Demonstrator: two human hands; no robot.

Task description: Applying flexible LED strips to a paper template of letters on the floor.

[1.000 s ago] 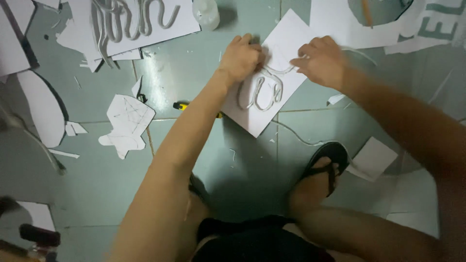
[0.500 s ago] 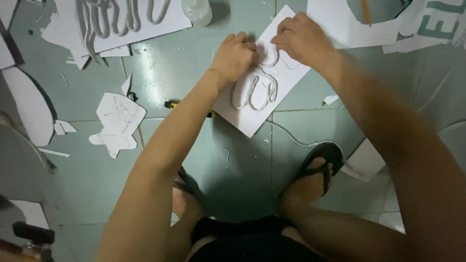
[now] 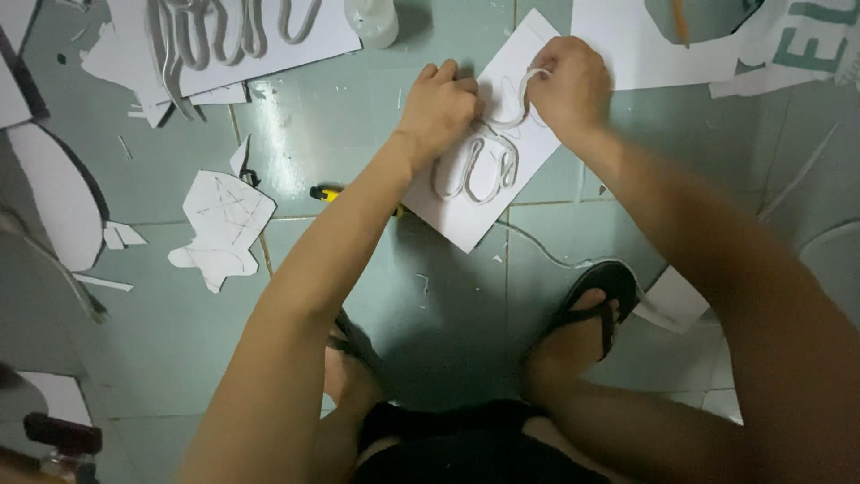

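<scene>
Floor (image 3: 430, 296): green tile, everything lies on it, person squats over it, sandalled feet below the hands.

Big sheet (image 3: 269, 45), up and left of the left hand: white, carries a finished run of grey looped strip. More white sheets up and right of the right hand, one with a cut-out hole.

Card (image 3: 475, 211): white rectangle, lies skewed on the floor, directly under both hands. Looks thin and light, would slide or buckle if pushed at an edge; pin it flat from above, as the left hand does.

Paper scrap (image 3: 224, 224): irregular cut-out with pencil lines, well left of the left forearm. Smaller offcuts around it.

Left hand (image 3: 441, 106): curled, knuckles up, pressing down on the card and on the strip's upper-left part. Whether it pinches the strip I cannot tell.

Right hand (image 3: 569, 90): closed around the strip's free end at the card's top corner, fingertips pinching it.

Strip (image 3: 475, 166): pale grey, flexible, snaked in loops on the card, just below and between the hands. Judging by the curves: soft, light, springy, probably wants to straighten, so hold near each bend, not far along. Kinks likely if forced tight.

Bottle (image 3: 372, 20): clear, above the left hand.

Yellow tool (image 3: 327, 193): small, left of the card, half hidden by the left forearm.
</scene>
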